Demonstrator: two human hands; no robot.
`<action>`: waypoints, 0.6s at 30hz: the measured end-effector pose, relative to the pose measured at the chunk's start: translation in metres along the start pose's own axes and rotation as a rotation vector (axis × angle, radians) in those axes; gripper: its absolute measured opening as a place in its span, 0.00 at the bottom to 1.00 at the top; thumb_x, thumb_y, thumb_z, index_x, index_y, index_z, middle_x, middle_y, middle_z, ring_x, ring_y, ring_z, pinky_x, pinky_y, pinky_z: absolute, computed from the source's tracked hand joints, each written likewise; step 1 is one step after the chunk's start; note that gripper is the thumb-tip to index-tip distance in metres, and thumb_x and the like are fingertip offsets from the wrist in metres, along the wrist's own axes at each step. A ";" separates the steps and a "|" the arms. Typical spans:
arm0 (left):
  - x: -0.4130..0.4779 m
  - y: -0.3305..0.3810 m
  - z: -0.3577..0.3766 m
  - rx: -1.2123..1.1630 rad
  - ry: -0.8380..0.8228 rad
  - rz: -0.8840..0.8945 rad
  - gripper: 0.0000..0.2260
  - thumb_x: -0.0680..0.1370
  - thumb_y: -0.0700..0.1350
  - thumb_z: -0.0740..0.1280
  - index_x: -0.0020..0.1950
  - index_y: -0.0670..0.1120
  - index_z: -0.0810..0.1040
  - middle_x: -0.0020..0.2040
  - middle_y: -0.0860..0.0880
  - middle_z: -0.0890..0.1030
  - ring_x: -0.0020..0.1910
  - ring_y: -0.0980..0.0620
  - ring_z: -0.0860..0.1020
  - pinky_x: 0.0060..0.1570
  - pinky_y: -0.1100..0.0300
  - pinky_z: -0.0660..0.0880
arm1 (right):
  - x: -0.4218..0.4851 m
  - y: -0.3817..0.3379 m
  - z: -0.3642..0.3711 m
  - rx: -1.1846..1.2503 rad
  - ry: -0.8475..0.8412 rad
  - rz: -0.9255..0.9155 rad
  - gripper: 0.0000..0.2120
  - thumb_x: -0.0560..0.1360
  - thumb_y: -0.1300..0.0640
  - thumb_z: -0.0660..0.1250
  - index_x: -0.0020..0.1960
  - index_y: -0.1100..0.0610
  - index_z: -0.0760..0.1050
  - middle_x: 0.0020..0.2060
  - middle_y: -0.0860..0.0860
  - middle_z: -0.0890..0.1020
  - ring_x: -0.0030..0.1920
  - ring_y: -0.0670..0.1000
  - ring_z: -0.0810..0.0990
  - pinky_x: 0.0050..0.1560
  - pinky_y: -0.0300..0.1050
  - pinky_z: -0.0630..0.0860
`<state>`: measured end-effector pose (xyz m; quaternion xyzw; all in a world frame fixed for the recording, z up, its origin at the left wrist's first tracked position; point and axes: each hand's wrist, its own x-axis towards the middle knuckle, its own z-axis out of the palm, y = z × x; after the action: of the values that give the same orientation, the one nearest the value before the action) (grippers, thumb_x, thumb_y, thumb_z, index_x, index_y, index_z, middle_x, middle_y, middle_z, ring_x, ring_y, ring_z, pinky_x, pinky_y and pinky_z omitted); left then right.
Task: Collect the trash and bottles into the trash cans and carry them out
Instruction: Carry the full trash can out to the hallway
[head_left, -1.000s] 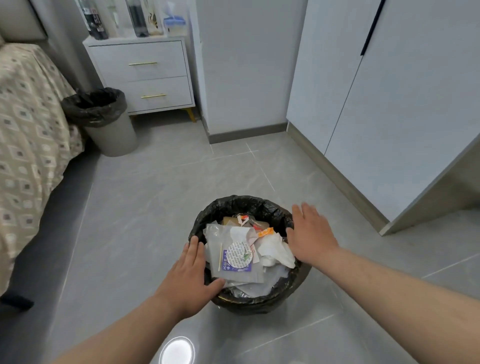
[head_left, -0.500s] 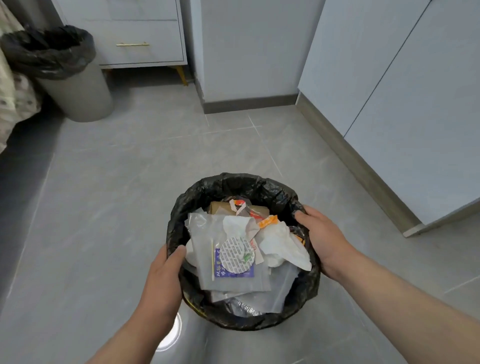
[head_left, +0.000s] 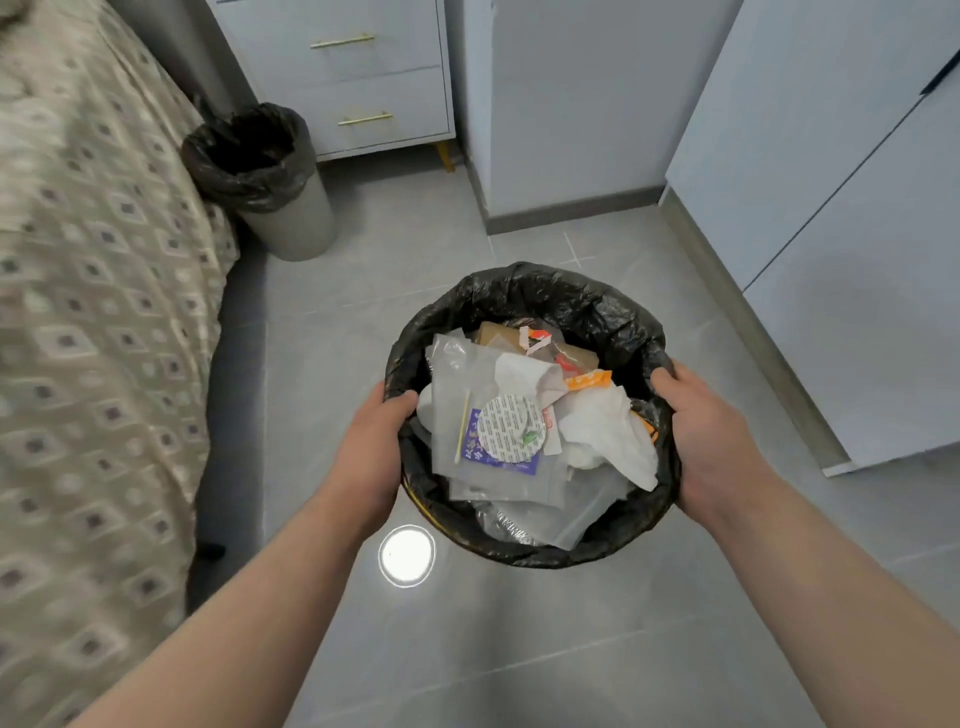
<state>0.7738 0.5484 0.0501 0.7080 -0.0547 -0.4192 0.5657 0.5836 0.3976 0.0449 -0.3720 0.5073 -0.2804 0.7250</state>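
A round trash can (head_left: 524, 296) lined with a black bag is held above the grey floor, in the middle of the view. It is full of trash (head_left: 524, 431): clear plastic bags, white tissue, a round foil lid, orange scraps. My left hand (head_left: 371, 452) grips its left rim, thumb over the edge. My right hand (head_left: 711, 441) grips the right rim. A second trash can (head_left: 291, 218), grey with a black liner that looks empty, stands on the floor at the upper left.
A bed with a patterned beige cover (head_left: 93, 322) fills the left side. A white nightstand with gold handles (head_left: 358, 78) stands behind the second can. White wardrobe doors (head_left: 841, 208) run along the right. A ceiling light reflects on the floor tiles (head_left: 407, 555).
My hands went from resting on the can's rim to gripping it on both sides. The can has risen off the floor, and the view has swung so the bed shows at left.
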 end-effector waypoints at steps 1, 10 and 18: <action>-0.023 0.027 -0.002 0.014 -0.012 -0.010 0.07 0.77 0.46 0.62 0.47 0.52 0.79 0.49 0.45 0.83 0.51 0.44 0.80 0.57 0.45 0.75 | -0.024 -0.027 0.004 -0.006 0.007 0.007 0.11 0.80 0.59 0.59 0.54 0.52 0.80 0.50 0.54 0.86 0.50 0.54 0.84 0.53 0.53 0.80; -0.233 0.259 0.005 0.083 -0.206 0.063 0.10 0.73 0.49 0.61 0.49 0.50 0.80 0.55 0.38 0.81 0.58 0.36 0.77 0.62 0.36 0.71 | -0.253 -0.248 0.012 0.037 0.094 -0.020 0.14 0.81 0.57 0.58 0.63 0.52 0.77 0.55 0.54 0.84 0.56 0.57 0.82 0.62 0.60 0.75; -0.353 0.351 0.045 0.176 -0.467 0.165 0.14 0.80 0.44 0.58 0.46 0.55 0.82 0.49 0.47 0.85 0.53 0.43 0.82 0.59 0.41 0.74 | -0.412 -0.334 -0.029 0.239 0.283 -0.171 0.11 0.80 0.58 0.60 0.51 0.49 0.81 0.45 0.51 0.87 0.47 0.53 0.85 0.52 0.51 0.78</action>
<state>0.6571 0.5849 0.5344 0.6315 -0.2777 -0.5175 0.5063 0.4112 0.5239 0.5315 -0.2820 0.5340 -0.4485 0.6589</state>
